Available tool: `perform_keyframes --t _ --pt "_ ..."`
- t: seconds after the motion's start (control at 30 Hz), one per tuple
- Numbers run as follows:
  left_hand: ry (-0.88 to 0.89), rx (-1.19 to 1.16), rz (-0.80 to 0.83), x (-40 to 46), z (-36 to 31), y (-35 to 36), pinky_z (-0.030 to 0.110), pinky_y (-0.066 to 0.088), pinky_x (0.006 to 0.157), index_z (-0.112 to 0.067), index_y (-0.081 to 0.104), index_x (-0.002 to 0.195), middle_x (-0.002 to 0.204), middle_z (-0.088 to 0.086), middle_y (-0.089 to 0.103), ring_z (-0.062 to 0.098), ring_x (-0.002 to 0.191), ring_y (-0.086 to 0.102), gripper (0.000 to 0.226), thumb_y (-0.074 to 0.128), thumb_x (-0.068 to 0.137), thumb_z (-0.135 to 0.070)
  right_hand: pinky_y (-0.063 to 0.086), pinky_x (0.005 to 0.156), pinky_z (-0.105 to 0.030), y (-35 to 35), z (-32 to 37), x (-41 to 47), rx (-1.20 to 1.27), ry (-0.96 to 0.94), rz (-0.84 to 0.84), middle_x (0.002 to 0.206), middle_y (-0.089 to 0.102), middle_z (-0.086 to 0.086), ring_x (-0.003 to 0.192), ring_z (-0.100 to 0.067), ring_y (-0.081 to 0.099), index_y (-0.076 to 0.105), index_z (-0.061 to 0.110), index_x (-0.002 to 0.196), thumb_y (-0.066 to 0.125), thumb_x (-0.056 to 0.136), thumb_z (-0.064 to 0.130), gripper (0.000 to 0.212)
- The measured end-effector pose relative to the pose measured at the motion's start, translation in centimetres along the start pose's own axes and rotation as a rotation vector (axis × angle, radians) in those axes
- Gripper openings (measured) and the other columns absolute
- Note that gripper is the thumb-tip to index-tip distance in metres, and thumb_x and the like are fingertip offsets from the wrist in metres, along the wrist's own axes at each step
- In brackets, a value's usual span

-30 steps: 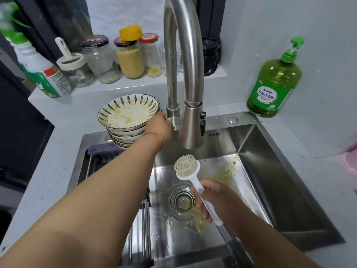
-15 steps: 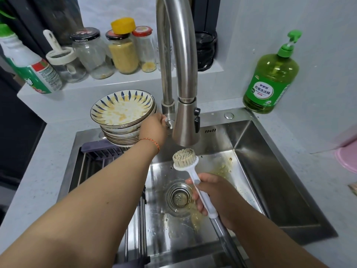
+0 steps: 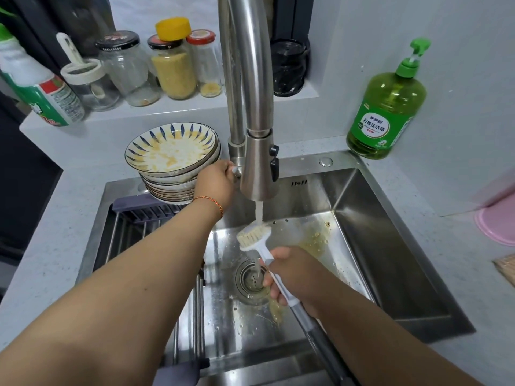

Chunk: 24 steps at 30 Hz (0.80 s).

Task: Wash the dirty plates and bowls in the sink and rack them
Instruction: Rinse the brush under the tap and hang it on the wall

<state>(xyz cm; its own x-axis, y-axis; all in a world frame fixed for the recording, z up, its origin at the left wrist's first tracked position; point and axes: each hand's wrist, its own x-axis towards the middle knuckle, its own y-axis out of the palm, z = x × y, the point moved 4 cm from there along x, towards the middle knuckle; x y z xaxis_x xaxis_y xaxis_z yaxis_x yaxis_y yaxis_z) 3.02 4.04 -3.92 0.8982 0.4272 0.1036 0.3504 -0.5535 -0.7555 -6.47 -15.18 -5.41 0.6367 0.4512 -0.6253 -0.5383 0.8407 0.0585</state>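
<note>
Sink (image 3: 390, 246) fills the centre and lower frame, steel, yellow food residue on its floor right of the drain (image 3: 252, 280). Rack (image 3: 145, 218) sits across the sink's left part, bars showing beside the left forearm.

Tap (image 3: 250, 79) arches down from top centre; its spray head ends just above mid-frame and water (image 3: 259, 213) runs from it onto the brush.

Left arm stretches from the lower left corner diagonally up to centre, nearly straight. Left hand (image 3: 216, 185) is closed around the tap lever at the tap's base, knuckles up, a red cord on the wrist.

Right arm enters from the lower right, forearm angled up-left. Right hand (image 3: 295, 274) is wrapped around the white handle of the brush (image 3: 253, 235), over the drain; the bristle head tilts up-left, directly under the stream.

Bowls (image 3: 172, 157), dirty, blue-striped rims, stacked left of centre at the sink's back left corner, just beside the left hand. Yellow smears in the top one.

Soap bottle (image 3: 387, 107), green with pump, stands upper right on the counter by the wall. Jars (image 3: 172, 65) line the ledge at upper left, behind the bowls.
</note>
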Motion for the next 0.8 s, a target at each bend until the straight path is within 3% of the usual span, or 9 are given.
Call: perform_keyframes --t 0.1,0.17,0.27,0.43,0.6,0.7,0.8 --pt "0.003 -0.009 -0.007 -0.1 0.0 -0.1 0.026 0.02 0.056 -0.017 0.047 0.078 0.062 -0.004 0.041 0.034 0.081 0.055 0.019 0.049 0.096 -0.013 0.032 0.032 -0.014 0.1 1.0 0.4 -0.071 -0.052 -0.026 0.058 0.052 -0.008 0.031 -0.008 0.045 0.054 -0.004 0.098 0.041 0.097 0.0 0.014" --pt "0.002 -0.006 -0.02 -0.1 0.1 -0.2 0.029 0.02 0.056 -0.018 0.046 0.078 0.062 -0.003 0.041 0.025 0.072 0.046 0.019 0.049 0.096 -0.013 0.032 0.033 -0.014 -0.1 1.5 0.5 -0.087 -0.069 -0.044 0.059 0.051 -0.008 0.031 -0.009 0.044 0.051 -0.013 0.109 0.04 0.097 -0.001 0.02" --pt "-0.01 -0.002 -0.035 0.0 0.2 -0.1 0.028 0.021 0.058 -0.017 0.044 0.075 0.061 -0.003 0.041 0.019 0.068 0.039 0.022 0.048 0.096 -0.012 0.033 0.033 -0.014 -0.6 2.1 0.2 -0.062 -0.104 -0.055 0.059 0.053 -0.007 0.032 -0.009 0.046 0.051 -0.009 0.117 0.042 0.097 -0.001 0.024" --pt "-0.022 0.001 -0.028 0.2 0.3 0.0 0.028 0.025 0.061 -0.015 0.043 0.072 0.061 -0.001 0.041 0.022 0.067 0.039 0.024 0.048 0.095 -0.011 0.035 0.038 -0.018 -2.1 2.3 -1.0 -0.008 -0.122 -0.107 0.059 0.055 -0.006 0.038 -0.011 0.047 0.062 0.004 0.101 0.043 0.096 0.001 0.02" --pt "-0.008 0.008 -0.05 0.1 0.1 0.0 0.027 0.019 0.057 -0.017 0.044 0.073 0.059 -0.004 0.039 0.021 0.067 0.038 0.023 0.05 0.095 -0.012 0.036 0.041 -0.02 -2.9 2.0 -1.9 0.053 -0.12 -0.068 0.056 0.057 -0.004 0.04 -0.013 0.049 0.062 0.004 0.106 0.041 0.092 -0.004 0.027" --pt "0.006 0.016 -0.067 0.0 0.0 -0.1 0.028 0.014 0.054 -0.017 0.044 0.074 0.06 -0.003 0.039 0.021 0.066 0.038 0.023 0.05 0.096 -0.013 0.037 0.041 -0.02 -3.0 1.9 -2.2 0.004 -0.13 -0.025 0.058 0.058 -0.004 0.042 -0.014 0.049 0.064 0.007 0.104 0.042 0.093 -0.002 0.026" --pt "-0.004 0.003 -0.081 0.0 0.1 0.0 0.03 0.021 0.058 -0.014 0.051 0.076 0.066 0.002 0.044 0.021 0.068 0.04 0.019 0.05 0.095 -0.013 0.037 0.042 -0.022 -2.8 2.0 -2.1 -0.155 -0.159 -0.002 0.059 0.059 -0.002 0.044 -0.014 0.049 0.066 0.011 0.097 0.044 0.093 0.004 0.023"
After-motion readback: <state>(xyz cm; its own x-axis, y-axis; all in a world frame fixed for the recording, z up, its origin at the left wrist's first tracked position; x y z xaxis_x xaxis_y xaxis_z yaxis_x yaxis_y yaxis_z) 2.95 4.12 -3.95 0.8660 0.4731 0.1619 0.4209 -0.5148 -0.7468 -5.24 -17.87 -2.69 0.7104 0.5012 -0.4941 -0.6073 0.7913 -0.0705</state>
